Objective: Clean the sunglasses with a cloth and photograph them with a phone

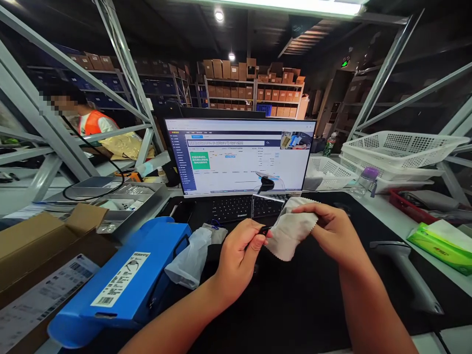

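Tightly, a left hand (238, 260) pinches a small black object (264, 230) between thumb and fingers at the centre of view, while a right hand (332, 234) grasps a pale grey cloth (291, 232) touching it, a black keyboard (236, 208) at twelve o'clock, a blue box (121, 275) at eight o'clock.

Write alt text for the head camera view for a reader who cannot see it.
The left hand pinches a small black object against a pale grey cloth gripped by the right hand, above a black desk mat. A blue box lies to the left; beyond are a keyboard, a computer monitor and shelves of cardboard cartons.
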`<state>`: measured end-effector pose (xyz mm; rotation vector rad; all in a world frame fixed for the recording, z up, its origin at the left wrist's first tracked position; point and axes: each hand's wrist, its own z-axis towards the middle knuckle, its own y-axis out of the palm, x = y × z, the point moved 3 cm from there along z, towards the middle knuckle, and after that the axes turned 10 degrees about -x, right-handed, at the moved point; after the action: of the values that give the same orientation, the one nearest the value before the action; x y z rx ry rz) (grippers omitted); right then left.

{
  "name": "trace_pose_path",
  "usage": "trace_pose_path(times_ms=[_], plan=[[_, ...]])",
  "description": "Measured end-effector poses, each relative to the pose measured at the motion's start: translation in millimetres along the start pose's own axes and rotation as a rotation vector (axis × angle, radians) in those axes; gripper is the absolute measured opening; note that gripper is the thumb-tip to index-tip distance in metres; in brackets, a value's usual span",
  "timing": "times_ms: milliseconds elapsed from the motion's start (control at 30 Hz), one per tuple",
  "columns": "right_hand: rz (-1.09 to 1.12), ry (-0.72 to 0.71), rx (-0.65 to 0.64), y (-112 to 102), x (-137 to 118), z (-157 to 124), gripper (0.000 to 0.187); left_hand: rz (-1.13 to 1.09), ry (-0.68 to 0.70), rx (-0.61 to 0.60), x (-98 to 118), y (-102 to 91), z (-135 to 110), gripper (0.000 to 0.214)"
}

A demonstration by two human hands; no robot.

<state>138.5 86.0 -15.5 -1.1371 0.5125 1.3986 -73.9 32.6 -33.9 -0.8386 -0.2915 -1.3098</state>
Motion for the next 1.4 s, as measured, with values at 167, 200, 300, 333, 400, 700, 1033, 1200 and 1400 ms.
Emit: trace_pose_path(times_ms=[167,200,300,333,400,700,1033,1200,1400], plan=[[0.309,0.082,-0.038,9,-1,1,0.028,-0.012,-0.011,0.007,0,1.0,-2,0.024],[0.389,0.097,-0.058,11,-1,1,0.029,-0.016,-0.008,0.007,0,1.1,-2,0.024],[0.57,0.128,-0.08,18,-2,1,0.029,-0.029,-0.003,0.012,0,1.1,-2,0.024],[0.593,0.134,-0.077,20,-2,1,0.029,-0.029,-0.004,0.014,0,1.2,-2,0.024],[0.613,0.152,-0.074,26,-1,1,0.034,-0.023,-0.005,0.016,0,1.4,-2,0.024],[0.933,0.23,-0.145,68,1,-5,0.042,0.013,0.019,0.003,1,2.7,-2,0.021],[0.822,0.059,0.046,84,5,-15,0.044,0.057,0.049,-0.067,-6,5.6,-3,0.023],[0.87,0.102,0.109,90,3,-13,0.049,0.034,0.047,-0.097,-11,8.1,-1,0.025],[0.921,0.157,0.223,84,-7,-9,0.062,0.074,0.182,-0.08,-11,18.4,-2,0.027]])
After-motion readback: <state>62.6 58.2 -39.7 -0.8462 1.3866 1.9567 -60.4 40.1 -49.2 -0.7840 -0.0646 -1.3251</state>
